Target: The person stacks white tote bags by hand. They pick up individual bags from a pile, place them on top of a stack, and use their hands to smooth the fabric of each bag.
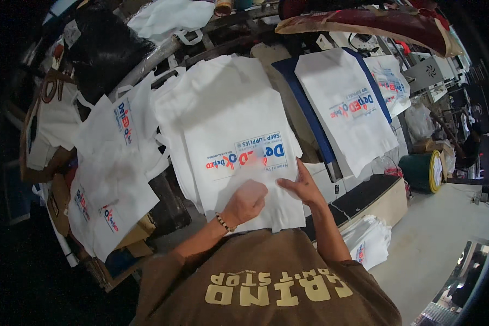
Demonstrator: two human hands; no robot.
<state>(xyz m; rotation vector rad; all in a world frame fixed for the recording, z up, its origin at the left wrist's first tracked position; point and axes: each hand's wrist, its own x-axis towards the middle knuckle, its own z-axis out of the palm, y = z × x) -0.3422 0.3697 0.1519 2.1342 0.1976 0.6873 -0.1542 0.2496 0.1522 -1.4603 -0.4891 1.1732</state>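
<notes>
A white bag (228, 108) printed in blue and red lies on top of a stack of similar bags in front of me. Over its lower printed part, my left hand (245, 202) is closed, its curled fingers partly blurred. Whether it holds anything is hidden. At the bag's lower right edge, my right hand (304, 187) is open, its thumb lying on the white material and its fingers stretched along the border. A dark beaded bracelet (223, 221) circles my left wrist.
More printed white bags (111, 179) spread out at the left. Another white bag (337, 103) lies on a blue board (296, 81) to the right. A black-topped bench (358, 201) stands near a green cylindrical container (418, 171). Bundled bags (367, 239) sit beside the bench, above the pale floor (434, 233).
</notes>
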